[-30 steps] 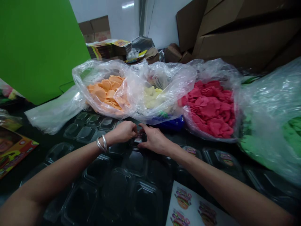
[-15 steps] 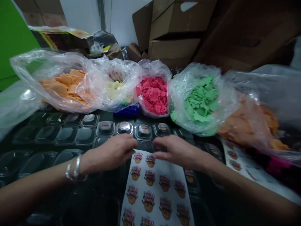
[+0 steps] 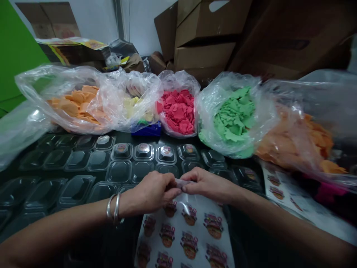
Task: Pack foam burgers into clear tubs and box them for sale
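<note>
Both hands meet at the top edge of a white sticker sheet (image 3: pixel 178 238) printed with rows of burger-like cartoon logos. My left hand (image 3: pixel 157 190), with silver bangles at the wrist, pinches the folded edge between thumb and fingers. My right hand (image 3: pixel 205 184) grips the same edge just beside it. The edge bends up between the fingertips, and the rest of the sheet hangs toward me. Just beyond the hands are clear plastic containers (image 3: pixel 119 171) in rows. A container (image 3: pixel 166 153) in the back row bears a sticker on its lid.
Along the back stand open plastic bags of orange pieces (image 3: pixel 80 102), red pieces (image 3: pixel 178 111) and green pieces (image 3: pixel 235 113). A blue box (image 3: pixel 147 129) sits before the yellow ones. Another sticker sheet (image 3: pixel 281 191) lies at the right. Cardboard boxes (image 3: pixel 205 56) are stacked behind.
My hands have come together and closed on the top edge of the sticker sheet. That edge is now lifted and bent, where before the sheet lay flatter with the hands apart.
</note>
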Motion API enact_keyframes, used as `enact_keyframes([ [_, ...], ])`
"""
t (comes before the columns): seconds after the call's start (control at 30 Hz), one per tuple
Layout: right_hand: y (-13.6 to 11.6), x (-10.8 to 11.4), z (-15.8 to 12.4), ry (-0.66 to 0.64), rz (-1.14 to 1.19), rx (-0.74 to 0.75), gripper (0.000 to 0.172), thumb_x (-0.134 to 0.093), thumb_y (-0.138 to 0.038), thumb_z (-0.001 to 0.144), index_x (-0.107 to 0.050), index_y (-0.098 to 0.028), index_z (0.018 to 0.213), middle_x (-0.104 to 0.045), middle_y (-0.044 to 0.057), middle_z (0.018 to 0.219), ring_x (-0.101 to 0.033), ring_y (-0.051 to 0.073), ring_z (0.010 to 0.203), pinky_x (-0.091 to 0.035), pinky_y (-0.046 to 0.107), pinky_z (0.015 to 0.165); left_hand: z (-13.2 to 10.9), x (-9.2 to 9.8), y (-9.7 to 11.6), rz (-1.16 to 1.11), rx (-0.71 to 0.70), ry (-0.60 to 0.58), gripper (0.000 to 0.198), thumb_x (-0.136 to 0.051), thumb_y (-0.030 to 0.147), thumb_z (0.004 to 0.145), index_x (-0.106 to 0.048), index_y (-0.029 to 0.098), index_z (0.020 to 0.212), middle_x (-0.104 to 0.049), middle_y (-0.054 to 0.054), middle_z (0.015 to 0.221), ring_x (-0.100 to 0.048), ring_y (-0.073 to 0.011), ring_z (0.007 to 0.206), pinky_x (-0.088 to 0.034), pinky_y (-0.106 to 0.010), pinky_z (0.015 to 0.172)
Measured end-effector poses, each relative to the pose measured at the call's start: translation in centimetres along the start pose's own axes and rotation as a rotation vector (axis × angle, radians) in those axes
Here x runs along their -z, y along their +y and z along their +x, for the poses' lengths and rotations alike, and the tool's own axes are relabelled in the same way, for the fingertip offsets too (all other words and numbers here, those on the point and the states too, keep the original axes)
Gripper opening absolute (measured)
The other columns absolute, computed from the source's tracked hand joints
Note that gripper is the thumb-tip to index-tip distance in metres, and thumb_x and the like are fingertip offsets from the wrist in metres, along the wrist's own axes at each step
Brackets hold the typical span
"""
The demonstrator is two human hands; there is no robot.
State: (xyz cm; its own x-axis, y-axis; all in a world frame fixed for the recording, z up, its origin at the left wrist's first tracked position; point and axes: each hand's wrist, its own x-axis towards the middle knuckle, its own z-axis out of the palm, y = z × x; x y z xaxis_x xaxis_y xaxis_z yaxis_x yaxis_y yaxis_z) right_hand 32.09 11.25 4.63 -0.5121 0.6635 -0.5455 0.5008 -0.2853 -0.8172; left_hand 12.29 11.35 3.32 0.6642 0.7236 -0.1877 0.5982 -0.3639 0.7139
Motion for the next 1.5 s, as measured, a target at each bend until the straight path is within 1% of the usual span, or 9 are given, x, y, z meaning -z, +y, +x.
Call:
enact_keyframes([
  [0.2, -0.6, -0.2, 0.1, -0.134, -0.071, 0.157, 0.017, -0.05, -0.026, 0.075, -0.049, -0.017, 0.061, -0.037, -0.006, 0.056, -0.033, 0.006, 0.048, -0.025, 0.018, 0.042, 0.3, 0.7, 0.0, -0.215, 0.056, -0.075, 0.018, -0.055, 0.029, 0.082, -0.062, 0.015, 0.073, -0.058, 0.002, 0.06, -0.049, -0.0084, 0.052, -0.032, -0.02, 0.047],
  [0.3, -0.8, -0.2, 0.2, -0.127, -0.152, 0.189, 0.016, -0.047, -0.022, 0.076, -0.044, -0.018, 0.061, -0.034, -0.007, 0.056, -0.03, 0.006, 0.047, -0.023, 0.018, 0.042, 0.1, 1.1, 0.0, -0.24, 0.044, -0.106, 0.017, -0.051, 0.024, 0.082, -0.061, 0.014, 0.072, -0.053, 0.004, 0.058, -0.046, -0.0073, 0.051, -0.029, -0.019, 0.046],
  [0.53, -0.8, -0.6, 0.4, -0.069, -0.13, 0.145, 0.021, -0.048, -0.027, 0.078, -0.043, -0.018, 0.06, -0.036, -0.006, 0.056, -0.03, 0.007, 0.048, -0.023, 0.018, 0.042, 0.2, 1.3, 0.1, -0.232, 0.067, -0.077, 0.016, -0.046, 0.012, 0.074, -0.059, 0.014, 0.066, -0.049, 0.005, 0.056, -0.042, -0.007, 0.051, -0.028, -0.019, 0.046],
  [0.63, -0.6, -0.6, 0.4, -0.06, -0.085, 0.118, 0.022, -0.05, -0.031, 0.078, -0.047, -0.018, 0.061, -0.038, -0.006, 0.056, -0.032, 0.007, 0.048, -0.025, 0.019, 0.043, 0.2, 1.3, 0.0, -0.287, 0.126, -0.082, 0.013, -0.046, 0.013, 0.072, -0.058, 0.015, 0.069, -0.049, 0.005, 0.056, -0.044, -0.0073, 0.048, -0.031, -0.019, 0.043],
  [0.73, -0.3, -0.4, 0.6, -0.028, -0.018, 0.085, 0.023, -0.055, -0.037, 0.076, -0.053, -0.016, 0.064, -0.043, -0.005, 0.057, -0.036, 0.007, 0.048, -0.027, 0.019, 0.044, 0.0, 1.4, -0.2, -0.33, 0.155, -0.112, 0.013, -0.046, 0.017, 0.076, -0.059, 0.016, 0.075, -0.053, 0.004, 0.058, -0.048, -0.0082, 0.046, -0.035, -0.019, 0.043],
  [0.87, -0.1, -0.4, 0.9, -0.025, 0.127, 0.008, 0.032, -0.061, -0.046, 0.072, -0.059, -0.015, 0.071, -0.05, -0.002, 0.059, -0.042, 0.008, 0.049, -0.029, 0.019, 0.043, -0.4, 1.2, 0.0, -0.116, 0.092, -0.07, 0.013, -0.053, 0.023, 0.078, -0.06, 0.016, 0.071, -0.063, 0.0, 0.065, -0.054, -0.0102, 0.055, -0.036, -0.019, 0.048],
  [1.0, -0.1, -1.0, 0.9, 0.003, 0.237, -0.034, 0.035, -0.063, -0.049, 0.07, -0.061, -0.014, 0.071, -0.054, -0.001, 0.06, -0.043, 0.008, 0.049, -0.031, 0.018, 0.044, -0.5, 0.7, 0.1, 0.015, 0.096, -0.031, 0.015, -0.051, 0.02, 0.078, -0.06, 0.016, 0.067, -0.063, -0.001, 0.063, -0.052, -0.0098, 0.053, -0.034, -0.02, 0.048],
  [1.2, -0.3, -2.2, 0.5, 0.045, 0.276, -0.018, 0.026, -0.062, -0.041, 0.071, -0.064, -0.015, 0.07, -0.054, -0.001, 0.06, -0.045, 0.008, 0.05, -0.033, 0.018, 0.045, -1.2, 0.5, 0.1, -0.093, 0.09, -0.003, 0.015, -0.047, 0.016, 0.077, -0.059, 0.016, 0.068, -0.059, 0.001, 0.06, -0.047, -0.0087, 0.051, -0.033, -0.02, 0.048],
  [1.5, -0.5, -2.1, 0.6, 0.018, 0.283, 0.002, 0.028, -0.064, -0.043, 0.07, -0.063, -0.015, 0.068, -0.053, -0.002, 0.058, -0.044, 0.007, 0.048, -0.032, 0.018, 0.045, -1.6, 0.9, -0.3, -0.177, 0.076, 0.059, 0.014, -0.045, 0.01, 0.072, -0.057, 0.015, 0.066, -0.05, 0.004, 0.057, -0.041, -0.0072, 0.052, -0.031, -0.02, 0.048],
])
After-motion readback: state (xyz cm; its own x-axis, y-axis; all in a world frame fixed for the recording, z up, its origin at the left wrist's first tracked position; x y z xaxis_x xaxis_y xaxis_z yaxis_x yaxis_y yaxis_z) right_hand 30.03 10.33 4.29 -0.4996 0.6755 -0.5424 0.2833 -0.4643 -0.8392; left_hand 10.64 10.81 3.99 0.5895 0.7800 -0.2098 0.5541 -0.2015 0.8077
